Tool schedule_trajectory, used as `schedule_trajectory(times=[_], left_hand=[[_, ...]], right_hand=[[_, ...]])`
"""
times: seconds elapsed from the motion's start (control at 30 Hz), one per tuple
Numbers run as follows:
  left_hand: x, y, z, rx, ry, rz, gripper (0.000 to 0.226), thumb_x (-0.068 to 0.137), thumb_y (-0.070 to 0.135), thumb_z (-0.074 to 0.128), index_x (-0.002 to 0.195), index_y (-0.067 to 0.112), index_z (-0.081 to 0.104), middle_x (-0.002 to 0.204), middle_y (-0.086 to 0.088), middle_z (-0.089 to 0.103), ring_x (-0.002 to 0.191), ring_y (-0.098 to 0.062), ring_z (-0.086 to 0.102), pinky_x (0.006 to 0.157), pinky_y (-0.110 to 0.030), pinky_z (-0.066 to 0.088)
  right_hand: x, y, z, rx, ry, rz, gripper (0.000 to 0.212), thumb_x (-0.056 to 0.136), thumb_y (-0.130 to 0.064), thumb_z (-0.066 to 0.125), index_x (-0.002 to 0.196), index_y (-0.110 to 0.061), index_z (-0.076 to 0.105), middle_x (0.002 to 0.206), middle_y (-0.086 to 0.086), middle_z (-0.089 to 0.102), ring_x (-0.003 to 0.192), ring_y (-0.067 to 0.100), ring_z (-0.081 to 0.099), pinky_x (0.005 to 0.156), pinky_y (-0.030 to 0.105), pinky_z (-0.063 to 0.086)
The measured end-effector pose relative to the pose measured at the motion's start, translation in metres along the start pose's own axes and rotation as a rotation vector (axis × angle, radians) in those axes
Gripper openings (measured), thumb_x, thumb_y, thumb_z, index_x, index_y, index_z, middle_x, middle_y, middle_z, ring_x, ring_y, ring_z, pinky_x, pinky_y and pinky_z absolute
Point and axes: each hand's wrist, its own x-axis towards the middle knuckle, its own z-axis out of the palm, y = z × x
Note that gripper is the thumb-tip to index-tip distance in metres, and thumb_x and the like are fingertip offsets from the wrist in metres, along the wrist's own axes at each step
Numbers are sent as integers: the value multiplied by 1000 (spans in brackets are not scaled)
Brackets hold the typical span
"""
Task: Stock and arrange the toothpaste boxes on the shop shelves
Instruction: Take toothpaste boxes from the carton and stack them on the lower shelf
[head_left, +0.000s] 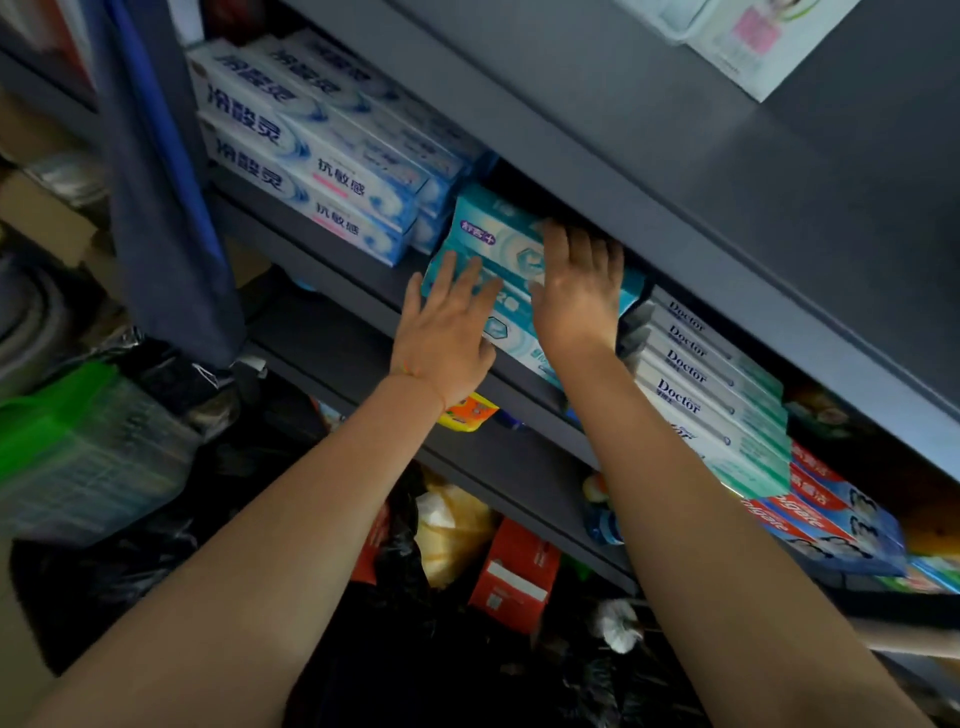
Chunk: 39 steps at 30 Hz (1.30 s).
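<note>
A small stack of teal toothpaste boxes (493, 236) lies on the dark grey shelf (337, 270), between white-and-blue boxes and white "Doctor" boxes. My left hand (447, 327) lies flat with straight fingers against the front faces of the teal boxes. My right hand (576, 291) rests on the right part of the same stack, fingers extended over the top box toward the back of the shelf. Neither hand curls round a box.
White-and-blue toothpaste boxes (311, 156) are stacked at the left of the shelf. White "Doctor" boxes (711, 384) and red Colgate boxes (831, 519) fill the right. The shelf above (675, 156) overhangs closely. Black bags, an orange box (514, 577) and a green crate (78, 441) lie below.
</note>
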Motion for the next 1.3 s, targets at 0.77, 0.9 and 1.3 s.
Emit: schedule_trajectory(times=[0.77, 0.9, 1.3], left_hand=[[5, 4, 9, 125, -28, -27, 80, 91, 35, 55, 157, 30, 9, 166, 0, 5, 151, -31, -1, 113, -58, 23], [6, 8, 8, 134, -33, -62, 81, 92, 34, 54, 157, 30, 5, 166, -1, 2, 151, -32, -3, 113, -57, 23], [-75, 53, -49, -81, -122, -166, 33, 91, 27, 53, 120, 14, 62, 123, -16, 61, 118, -35, 53, 94, -44, 43]], right_hand=[[-35, -9, 14, 139, -170, 128, 55, 99, -40, 39, 147, -13, 44, 157, 16, 30, 145, 37, 26, 112, 57, 30], [-33, -11, 6, 131, -270, 135, 57, 101, -41, 36, 152, -16, 34, 161, 13, 20, 149, 34, 16, 116, 55, 23], [-179, 28, -118, 502, -430, 126, 26, 85, -25, 49, 91, -12, 70, 73, 9, 67, 62, 35, 64, 50, 35, 48]])
